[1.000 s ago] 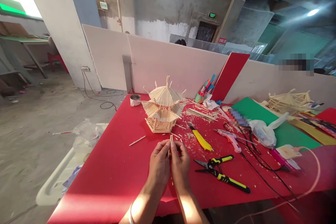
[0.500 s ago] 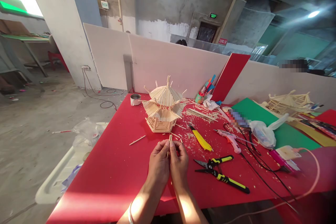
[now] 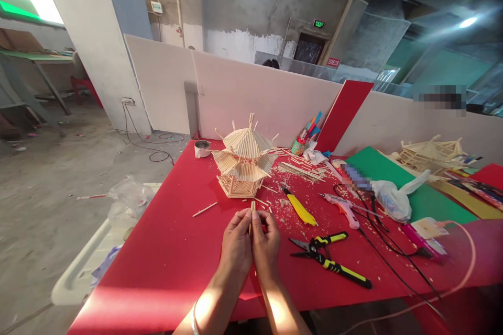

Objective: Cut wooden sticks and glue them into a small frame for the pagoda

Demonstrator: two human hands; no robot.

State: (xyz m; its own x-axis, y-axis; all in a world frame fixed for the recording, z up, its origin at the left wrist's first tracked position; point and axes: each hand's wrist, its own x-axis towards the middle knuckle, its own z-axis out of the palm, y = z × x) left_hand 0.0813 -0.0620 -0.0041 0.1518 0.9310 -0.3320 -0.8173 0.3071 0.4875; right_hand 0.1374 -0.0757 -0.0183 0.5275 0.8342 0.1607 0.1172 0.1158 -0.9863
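My left hand (image 3: 237,235) and my right hand (image 3: 266,235) meet over the red table, both closed. Between their thumbs and fingers they pinch short wooden sticks (image 3: 253,205) held side by side, with only the tips showing above the thumbs; the exact number is hard to tell. Just beyond the fingers stands a pavilion model (image 3: 247,159) built of thin sticks, with two tiers of roof. A loose stick (image 3: 205,209) lies left of my hands. To the right are a yellow utility knife (image 3: 299,206) and cutting shears (image 3: 330,257) with spread blades.
A pink glue gun (image 3: 341,209) with its cable lies on the right, near a white plastic bag (image 3: 393,200) and a power strip (image 3: 426,238). Sticks and shavings (image 3: 302,170) are scattered behind the knife. A metal cup (image 3: 202,149) stands at the back left corner, a pen holder (image 3: 299,145) farther right.
My hands stay pinched together on the sticks, almost unmoved. The whole view has shifted very slightly; the model and tools lie as before.
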